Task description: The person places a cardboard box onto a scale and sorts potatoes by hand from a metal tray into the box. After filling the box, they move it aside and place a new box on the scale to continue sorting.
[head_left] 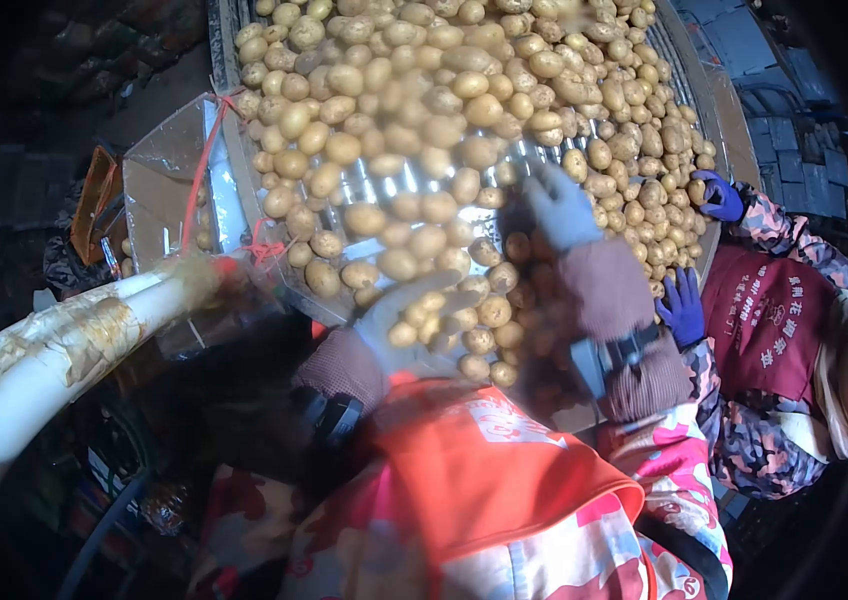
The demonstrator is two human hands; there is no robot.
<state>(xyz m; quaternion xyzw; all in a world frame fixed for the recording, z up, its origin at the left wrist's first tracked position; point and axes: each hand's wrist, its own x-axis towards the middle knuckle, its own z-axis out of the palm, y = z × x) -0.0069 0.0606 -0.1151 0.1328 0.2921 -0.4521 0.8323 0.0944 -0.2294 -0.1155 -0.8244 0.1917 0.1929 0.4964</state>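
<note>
Both of my hands wear pale grey gloves. My left hand [389,325], at the near edge of the sorting table, is cupped around several small potatoes [426,312], with more potatoes just beyond its fingers. Farther forward and to the right, my right hand [559,208] reaches over the potato layer, fingers stretched and a little apart, slightly blurred. It appears to hold nothing. Potatoes [344,150] cover much of the table, and shiny metal rollers [374,180] show between them. Some potatoes in the middle are smeared by motion or a smudged lens.
At the right, a co-worker in a maroon apron [769,310] has purple-gloved hands [684,308] at the potatoes. A cardboard box [159,165] with a plastic liner stands left of the table, near red string [206,165]. A thick white pipe [74,350] juts in from the left.
</note>
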